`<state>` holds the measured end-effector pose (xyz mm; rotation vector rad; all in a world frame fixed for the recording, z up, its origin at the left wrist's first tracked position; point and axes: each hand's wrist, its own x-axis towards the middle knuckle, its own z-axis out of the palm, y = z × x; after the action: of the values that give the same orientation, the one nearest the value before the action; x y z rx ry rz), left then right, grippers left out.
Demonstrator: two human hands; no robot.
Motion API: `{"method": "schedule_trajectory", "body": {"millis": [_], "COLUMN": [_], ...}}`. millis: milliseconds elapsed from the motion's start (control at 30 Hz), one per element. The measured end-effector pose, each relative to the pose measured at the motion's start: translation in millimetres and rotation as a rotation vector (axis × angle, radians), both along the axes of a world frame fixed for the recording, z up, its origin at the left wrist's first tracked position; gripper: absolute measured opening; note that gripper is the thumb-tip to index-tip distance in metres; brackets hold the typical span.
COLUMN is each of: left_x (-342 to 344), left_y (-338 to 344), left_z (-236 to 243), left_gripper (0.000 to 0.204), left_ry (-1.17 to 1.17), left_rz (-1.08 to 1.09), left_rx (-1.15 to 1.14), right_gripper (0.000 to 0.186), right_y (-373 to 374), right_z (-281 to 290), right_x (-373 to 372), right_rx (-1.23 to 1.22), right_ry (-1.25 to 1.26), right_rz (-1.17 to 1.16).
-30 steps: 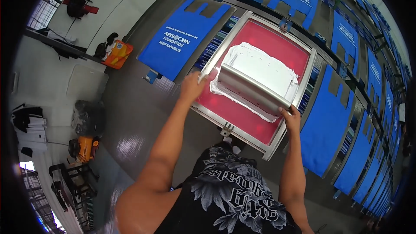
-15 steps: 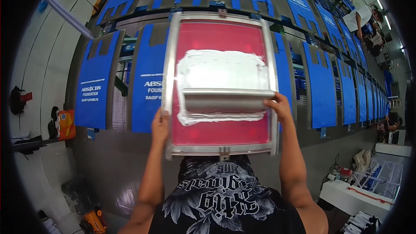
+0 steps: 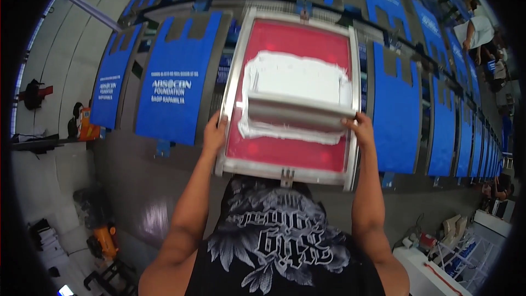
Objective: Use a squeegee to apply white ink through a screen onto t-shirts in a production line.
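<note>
L grip (image 3: pixel 215 132) holds screen frame (image 3: pixel 236 77), R grip (image 3: pixel 361 130) holds squeegee (image 3: pixel 298 114) end; printed bags (image 3: pixel 178 74) left of L grip look done, blank bags (image 3: pixel 397 115) right of R seemingly remain.

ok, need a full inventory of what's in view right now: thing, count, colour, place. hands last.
frame: one, silver, centre
mesh: one, pinkish red, inside the frame
ink: one patch, white, on the mesh
squeegee: one, silver-grey, across the ink
bags: more than ten, blue, in rows around the frame
boards: several, grey, under the bags
co-worker: at least one, white top, upper right
table: one, white, lower right
machine: one, orange, lower left, kind unclear
shirt: one, black with grey print, lower middle
left hand: one, bare, on the frame's left rail
right hand: one, bare, at the right rail, by the squeegee's end
</note>
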<state>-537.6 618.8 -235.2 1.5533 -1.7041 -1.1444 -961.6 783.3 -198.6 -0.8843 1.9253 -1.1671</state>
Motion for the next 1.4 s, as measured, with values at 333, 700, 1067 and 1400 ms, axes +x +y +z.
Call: {"method": "schedule_trajectory", "body": {"millis": [333,700,1067,1400], "left_x": [-7.3,-4.0,9.7,-84.6], "left_y": [-2.4,6.0,2.4,-4.4], "left_z": [-10.4,-18.8,-14.5,98.2], "left_gripper": [0.047,0.052,0.058,0.026], "left_ry": [0.174,0.16,-0.545,-0.585], "left_rz": [0.004,-0.006,-0.048,-0.883], "left_rx": [0.122,0.113,-0.187,-0.35], "right_gripper": [0.039,0.042,0.047,0.029], "right_y": [-1.6,6.4,4.5,7.7], "right_z": [-5.9,-12.8,17.0,51.1], "right_x": [2.4,0.7,9.8,49.4], "right_rx": [-0.084,-0.056,0.114,0.126], "right_ry": [-0.209,-0.19,0.093,0.761], "right_rz": [0.012,0.022,0.255,0.526]}}
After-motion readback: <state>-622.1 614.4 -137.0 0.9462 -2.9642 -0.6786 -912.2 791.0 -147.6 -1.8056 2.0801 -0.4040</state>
